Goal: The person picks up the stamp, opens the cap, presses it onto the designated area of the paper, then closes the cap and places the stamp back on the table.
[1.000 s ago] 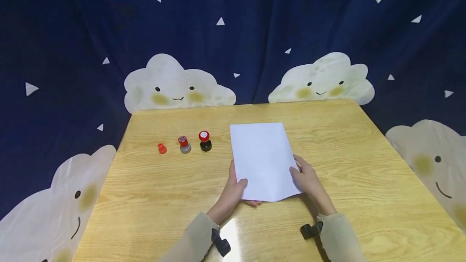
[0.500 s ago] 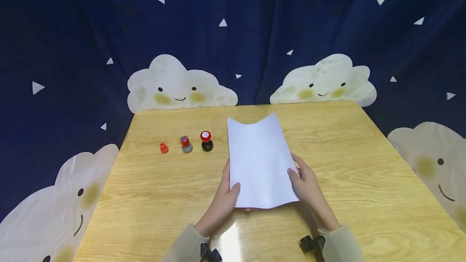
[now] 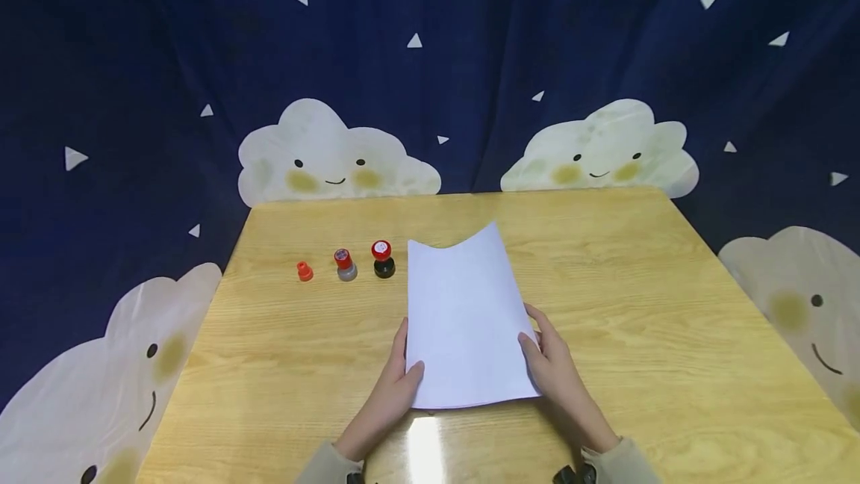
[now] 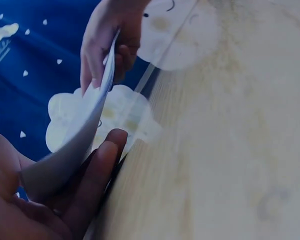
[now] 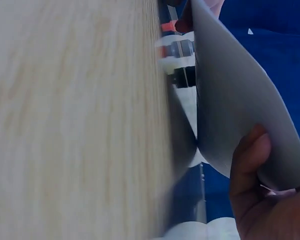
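Note:
Blank white paper (image 3: 466, 320) is held above the wooden table by its two side edges, its sheet bowed so that the middle sags. Whether it is one sheet or a thin stack I cannot tell for sure. The left hand (image 3: 390, 387) grips the left edge, thumb on top and fingers underneath, as the left wrist view also shows. Opposite it, the right hand (image 3: 554, 372) pinches the right edge with its thumb above. From below, the right wrist view shows the paper's underside (image 5: 235, 100) and curled fingers (image 5: 255, 150) against it.
Left of the paper on the table (image 3: 605, 267) stand a small orange-red piece (image 3: 305, 272), a red-and-grey stamp (image 3: 346, 265) and a red-knobbed stamp with a black base (image 3: 384, 259). A dark blue curtain (image 3: 463, 43) with clouds surrounds the table.
Both hands have drawn the paper toward the person and slightly left. Its far edge, nearly straight a second ago, now curves. The stamps stay in place on the table.

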`<action>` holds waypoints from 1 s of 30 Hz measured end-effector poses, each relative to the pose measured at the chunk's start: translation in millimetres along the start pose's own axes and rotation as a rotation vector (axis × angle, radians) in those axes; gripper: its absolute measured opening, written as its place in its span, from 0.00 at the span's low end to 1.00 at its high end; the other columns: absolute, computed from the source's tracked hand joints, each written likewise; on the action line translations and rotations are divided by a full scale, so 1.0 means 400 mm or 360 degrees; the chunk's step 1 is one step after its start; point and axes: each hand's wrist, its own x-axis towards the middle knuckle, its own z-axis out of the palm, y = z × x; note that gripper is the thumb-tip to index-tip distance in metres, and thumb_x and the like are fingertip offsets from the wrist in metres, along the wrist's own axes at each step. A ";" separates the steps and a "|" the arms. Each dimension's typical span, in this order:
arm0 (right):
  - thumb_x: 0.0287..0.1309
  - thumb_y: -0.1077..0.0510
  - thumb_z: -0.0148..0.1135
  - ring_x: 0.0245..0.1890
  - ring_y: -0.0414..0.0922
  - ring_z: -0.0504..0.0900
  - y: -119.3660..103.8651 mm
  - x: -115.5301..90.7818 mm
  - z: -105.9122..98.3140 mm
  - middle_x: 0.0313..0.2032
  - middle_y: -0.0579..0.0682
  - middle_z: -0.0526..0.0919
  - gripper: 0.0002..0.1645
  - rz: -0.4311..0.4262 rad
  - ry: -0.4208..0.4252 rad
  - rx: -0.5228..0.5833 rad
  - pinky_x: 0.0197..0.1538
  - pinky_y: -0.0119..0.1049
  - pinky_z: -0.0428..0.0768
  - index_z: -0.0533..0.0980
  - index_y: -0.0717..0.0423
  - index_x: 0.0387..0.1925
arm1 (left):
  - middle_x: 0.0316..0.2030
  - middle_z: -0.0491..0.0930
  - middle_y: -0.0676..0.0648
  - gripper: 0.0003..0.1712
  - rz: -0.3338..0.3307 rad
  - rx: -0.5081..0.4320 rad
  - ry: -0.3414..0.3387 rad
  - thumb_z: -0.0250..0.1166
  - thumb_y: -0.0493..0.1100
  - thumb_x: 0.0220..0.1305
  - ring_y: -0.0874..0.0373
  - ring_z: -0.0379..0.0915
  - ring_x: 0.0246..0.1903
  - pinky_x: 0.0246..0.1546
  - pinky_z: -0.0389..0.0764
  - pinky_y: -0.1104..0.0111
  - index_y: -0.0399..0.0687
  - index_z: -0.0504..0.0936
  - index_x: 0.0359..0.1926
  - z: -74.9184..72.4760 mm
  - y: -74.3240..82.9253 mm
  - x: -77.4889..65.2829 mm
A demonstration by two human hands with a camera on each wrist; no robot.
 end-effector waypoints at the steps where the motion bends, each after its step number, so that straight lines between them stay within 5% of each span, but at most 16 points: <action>1: 0.67 0.65 0.47 0.28 0.45 0.83 0.003 0.004 0.001 0.41 0.63 0.82 0.28 0.0008 -0.0004 0.0002 0.27 0.34 0.83 0.57 0.53 0.67 | 0.72 0.39 0.38 0.42 -0.0028 -0.0041 -0.0012 0.44 0.31 0.67 0.43 0.52 0.66 0.66 0.58 0.48 0.48 0.32 0.73 -0.002 -0.003 0.001; 4: 0.67 0.66 0.48 0.28 0.46 0.83 0.012 0.017 0.002 0.40 0.64 0.82 0.29 0.0040 -0.0030 0.0018 0.27 0.35 0.83 0.57 0.54 0.67 | 0.61 0.62 0.27 0.42 -0.0121 -0.0167 -0.0081 0.43 0.33 0.69 0.37 0.80 0.36 0.32 0.82 0.45 0.56 0.29 0.73 -0.008 -0.008 0.005; 6: 0.66 0.66 0.48 0.26 0.47 0.82 0.017 0.025 0.001 0.37 0.64 0.82 0.30 0.0065 -0.0043 0.0034 0.26 0.36 0.82 0.56 0.55 0.67 | 0.41 0.76 0.26 0.42 -0.0187 -0.0220 -0.0132 0.43 0.35 0.70 0.38 0.77 0.14 0.13 0.79 0.46 0.58 0.28 0.73 -0.011 -0.008 0.008; 7: 0.66 0.66 0.48 0.25 0.47 0.82 0.020 0.030 0.000 0.36 0.63 0.82 0.30 0.0081 -0.0047 0.0037 0.26 0.36 0.82 0.56 0.55 0.67 | 0.30 0.78 0.29 0.42 -0.0206 -0.0223 -0.0158 0.43 0.36 0.70 0.39 0.75 0.12 0.10 0.78 0.47 0.59 0.28 0.73 -0.012 -0.008 0.011; 10: 0.65 0.66 0.49 0.24 0.47 0.81 0.028 0.044 -0.003 0.32 0.61 0.82 0.31 0.0123 -0.0064 0.0031 0.25 0.37 0.81 0.55 0.57 0.67 | 0.13 0.75 0.37 0.41 -0.0219 -0.0057 -0.0180 0.45 0.38 0.70 0.46 0.72 0.06 0.05 0.75 0.52 0.52 0.30 0.73 -0.018 -0.006 0.020; 13: 0.65 0.66 0.50 0.24 0.46 0.81 0.038 0.058 -0.005 0.31 0.60 0.82 0.32 0.0169 -0.0082 0.0005 0.25 0.37 0.81 0.54 0.57 0.68 | 0.07 0.70 0.45 0.40 -0.0231 0.0140 -0.0174 0.46 0.39 0.69 0.53 0.68 0.02 0.01 0.72 0.56 0.49 0.34 0.73 -0.027 0.000 0.030; 18: 0.64 0.65 0.52 0.26 0.47 0.81 0.054 0.070 -0.011 0.37 0.63 0.81 0.33 0.0206 -0.0100 -0.0044 0.28 0.38 0.81 0.54 0.59 0.68 | 0.06 0.68 0.50 0.39 -0.0219 0.0490 -0.0153 0.48 0.40 0.68 0.60 0.61 0.00 -0.01 0.69 0.62 0.40 0.39 0.73 -0.040 0.020 0.043; 23: 0.62 0.64 0.55 0.26 0.45 0.79 0.064 0.082 -0.014 0.32 0.59 0.80 0.35 0.0188 -0.0123 -0.0151 0.28 0.36 0.80 0.55 0.62 0.68 | 0.10 0.69 0.51 0.39 -0.0166 0.0827 -0.0091 0.52 0.43 0.67 0.63 0.59 0.02 0.02 0.65 0.71 0.34 0.45 0.71 -0.051 0.016 0.052; 30: 0.61 0.59 0.58 0.29 0.44 0.76 0.049 0.084 -0.017 0.25 0.51 0.76 0.36 0.0191 -0.0135 -0.0410 0.37 0.36 0.78 0.57 0.64 0.67 | 0.10 0.71 0.46 0.38 -0.0188 0.0903 -0.0074 0.53 0.44 0.66 0.58 0.62 0.02 0.01 0.66 0.68 0.38 0.49 0.72 -0.066 0.018 0.053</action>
